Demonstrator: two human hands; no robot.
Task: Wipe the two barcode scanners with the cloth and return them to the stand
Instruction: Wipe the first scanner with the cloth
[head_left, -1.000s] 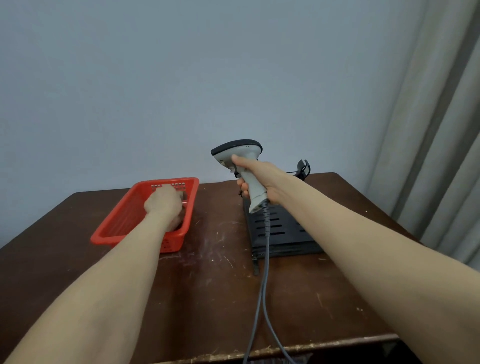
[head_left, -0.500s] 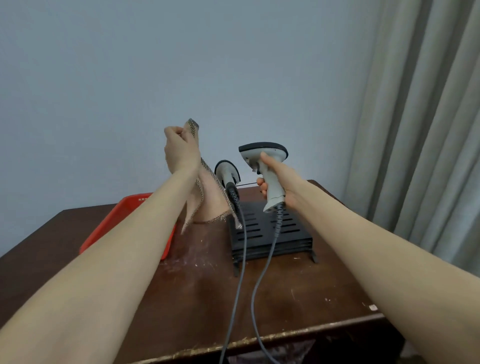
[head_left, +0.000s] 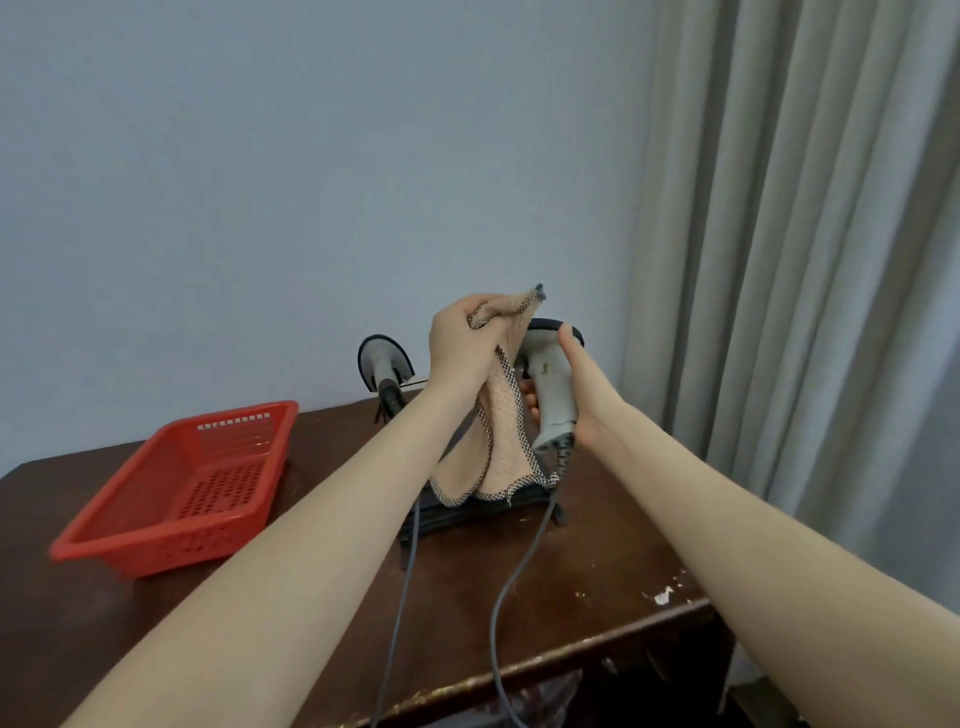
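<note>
My right hand (head_left: 576, 395) grips the handle of a grey barcode scanner (head_left: 548, 384) held upright above the black stand (head_left: 467, 512). My left hand (head_left: 465, 340) holds a beige cloth with a checked hem (head_left: 501, 447) bunched at its top, pressed against the left side of that scanner's head; the rest of the cloth hangs down over the stand. A second grey scanner (head_left: 383, 364) sits upright in the stand at the back left. Grey cables (head_left: 501, 597) run from both scanners off the table's front edge.
A red plastic basket (head_left: 130, 530) with nothing in it lies on the left of the dark wooden table (head_left: 597, 561). A grey curtain (head_left: 805, 260) hangs at the right, close to the table's corner. A plain wall stands behind.
My left hand lifted the cloth out of the red basket and carried it right, up against the scanner in my right hand. The view shifted left and closer.
</note>
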